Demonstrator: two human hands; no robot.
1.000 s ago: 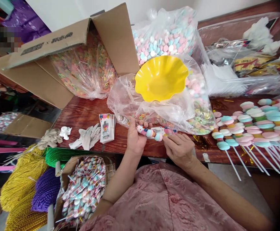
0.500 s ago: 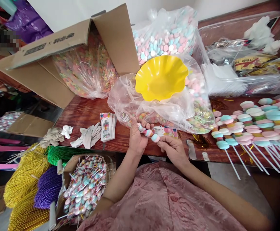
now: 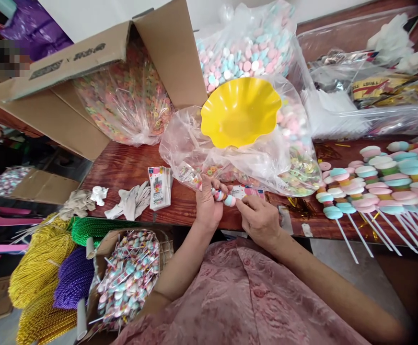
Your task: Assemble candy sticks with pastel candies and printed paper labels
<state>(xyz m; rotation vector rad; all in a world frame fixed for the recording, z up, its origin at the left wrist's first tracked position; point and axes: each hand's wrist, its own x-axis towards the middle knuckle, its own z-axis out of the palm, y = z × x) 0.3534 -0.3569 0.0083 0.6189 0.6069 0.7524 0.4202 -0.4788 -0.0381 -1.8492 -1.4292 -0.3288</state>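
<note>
Pastel candies on one short skewer (image 3: 224, 197), apparently partly sleeved in printed film: holding this in the curled left hand (image 3: 209, 207) just above the front edge of the red-brown wooden table (image 3: 122, 158), near its middle, while bringing the narrow, bunched fingers of the right hand (image 3: 261, 218) to its right end, and being unable to tell exactly what between those fingertips. Judging progress from the lie of things: seeming well under way, with this piece unfinished; counting as probably done the jumbled candy sticks (image 3: 130, 278) filling a brown cardboard carton (image 3: 108, 242) below the front edge, leftward; counting as probably left the bare pastel candy skewers (image 3: 385, 184) at the table's right end, their white sticks jutting past the front edge. Having also a stack of white printed packets (image 3: 159, 189) toward the front left corner, and one flat printed packet (image 3: 247, 191) behind the hands. Looking around: seeing a wavy-rimmed yellow bowl (image 3: 241, 112) atop a slack clear plastic candy bag (image 3: 183, 139), an open tan cardboard box (image 3: 173, 52) toward the left edge, a clear plastic tray (image 3: 392, 115) toward the back right corner, and pale cloth gloves (image 3: 132, 201) near the front left corner. Judging obstacles: having that slack bag crowding close behind the hands, possibly snagging fingers, but otherwise meeting nothing obvious.
</note>
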